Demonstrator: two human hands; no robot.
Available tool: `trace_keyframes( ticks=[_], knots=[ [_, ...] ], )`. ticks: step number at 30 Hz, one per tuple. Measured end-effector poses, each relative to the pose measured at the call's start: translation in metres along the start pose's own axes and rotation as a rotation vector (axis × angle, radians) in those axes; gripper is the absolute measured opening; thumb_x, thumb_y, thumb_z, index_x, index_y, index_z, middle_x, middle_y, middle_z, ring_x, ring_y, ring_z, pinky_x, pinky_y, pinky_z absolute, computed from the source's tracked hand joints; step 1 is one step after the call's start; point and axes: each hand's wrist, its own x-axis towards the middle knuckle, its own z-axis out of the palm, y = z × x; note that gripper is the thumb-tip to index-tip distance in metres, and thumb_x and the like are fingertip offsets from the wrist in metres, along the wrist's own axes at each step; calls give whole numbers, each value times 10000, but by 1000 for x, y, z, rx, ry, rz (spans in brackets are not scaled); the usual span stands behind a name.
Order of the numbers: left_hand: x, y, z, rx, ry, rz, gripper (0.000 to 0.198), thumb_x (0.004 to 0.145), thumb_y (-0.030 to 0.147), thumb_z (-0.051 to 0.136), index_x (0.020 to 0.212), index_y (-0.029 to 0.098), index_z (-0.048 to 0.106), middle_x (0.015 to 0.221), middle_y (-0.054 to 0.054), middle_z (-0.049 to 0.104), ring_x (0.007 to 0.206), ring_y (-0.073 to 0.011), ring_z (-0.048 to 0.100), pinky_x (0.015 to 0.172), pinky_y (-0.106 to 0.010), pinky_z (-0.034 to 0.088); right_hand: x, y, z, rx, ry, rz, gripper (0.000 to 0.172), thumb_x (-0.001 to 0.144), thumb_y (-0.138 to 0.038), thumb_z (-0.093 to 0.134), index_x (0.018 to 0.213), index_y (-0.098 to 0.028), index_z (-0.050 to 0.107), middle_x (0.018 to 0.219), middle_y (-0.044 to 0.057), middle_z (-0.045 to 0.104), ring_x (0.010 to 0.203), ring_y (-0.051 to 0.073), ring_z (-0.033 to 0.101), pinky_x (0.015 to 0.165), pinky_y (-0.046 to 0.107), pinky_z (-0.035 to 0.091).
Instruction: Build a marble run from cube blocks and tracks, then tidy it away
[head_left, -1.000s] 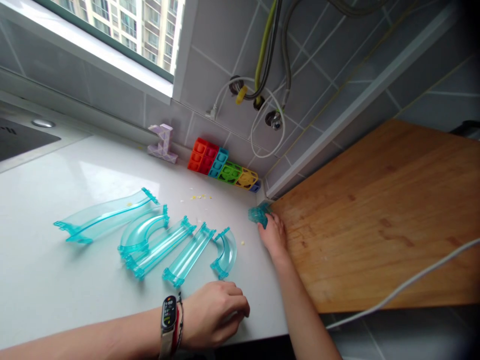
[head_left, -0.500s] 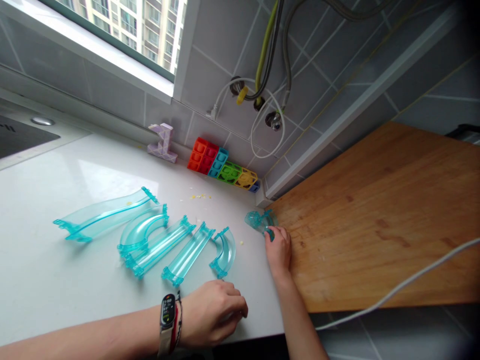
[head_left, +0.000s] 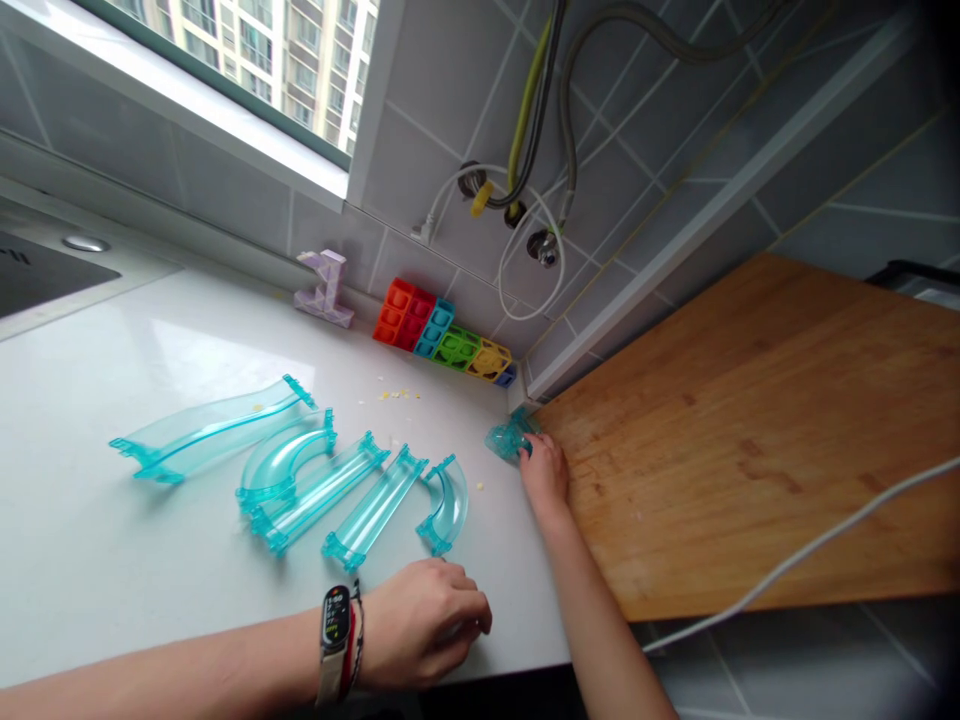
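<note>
At the corner beside the wooden board, my right hand [head_left: 546, 474] has its fingers closed on a small translucent teal plastic piece [head_left: 507, 440]; its far side and my fingertips are partly hidden. My left hand [head_left: 424, 625], with a fitness band at the wrist, rests near the front edge of the counter, fingers curled in and nothing visible in them. Just beyond it lie translucent teal track pieces: a short curved track [head_left: 452, 505], a straight track [head_left: 375, 508], another straight track [head_left: 321, 495], a wider curved track [head_left: 281, 460] and a long wavy track [head_left: 214, 430].
Against the wall stand colourful pop-bubble blocks [head_left: 439, 335] and a purple folded figure [head_left: 326, 288]. Yellowish crumbs [head_left: 397, 395] lie on the white counter [head_left: 112, 570]. The wooden board [head_left: 750, 430] fills the right side, crossed by a white cable [head_left: 817, 545]. A sink [head_left: 52, 265] is at far left.
My right hand has moved slightly left and toward the wall, with its fingers over the small teal piece. My left hand and the track pieces stay in place.
</note>
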Motion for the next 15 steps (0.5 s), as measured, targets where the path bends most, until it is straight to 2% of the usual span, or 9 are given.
trace_keyframes(
  ticks=[3, 7, 11, 15],
  knots=[
    [-1, -1, 1, 1, 8, 6, 211, 829, 111, 593, 989, 233, 656, 869, -12, 750, 776, -193, 690, 708, -298, 491, -1, -8, -2, -14, 12, 0, 382, 921, -171, 549, 1265, -171, 716, 1295, 197, 649, 1209, 346, 569, 1005, 461, 435],
    [-1, -2, 3, -7, 15, 25, 197, 828, 117, 602, 977, 234, 655, 848, -16, 748, 754, -195, 684, 696, -304, 489, -3, -20, -3, -6, 4, -87, 439, 967, -171, 456, 1353, -197, 663, 1369, 152, 639, 1344, 334, 475, 1089, 485, 383],
    [-1, -3, 3, -13, 7, 12, 202, 825, 118, 608, 983, 235, 658, 850, -14, 749, 756, -192, 684, 709, -299, 496, 4, -25, -1, -19, -126, -212, 467, 984, -341, 556, 1430, -212, 599, 1386, 129, 650, 1392, 337, 448, 1133, 499, 356],
    [-1, -3, 3, -16, 0, 15, 214, 822, 118, 607, 992, 235, 663, 863, -13, 756, 762, -195, 688, 718, -300, 503, 16, -20, 0, -52, -230, -235, 505, 936, -327, 656, 1431, -248, 592, 1368, 122, 673, 1356, 340, 510, 1144, 545, 330]
  ],
)
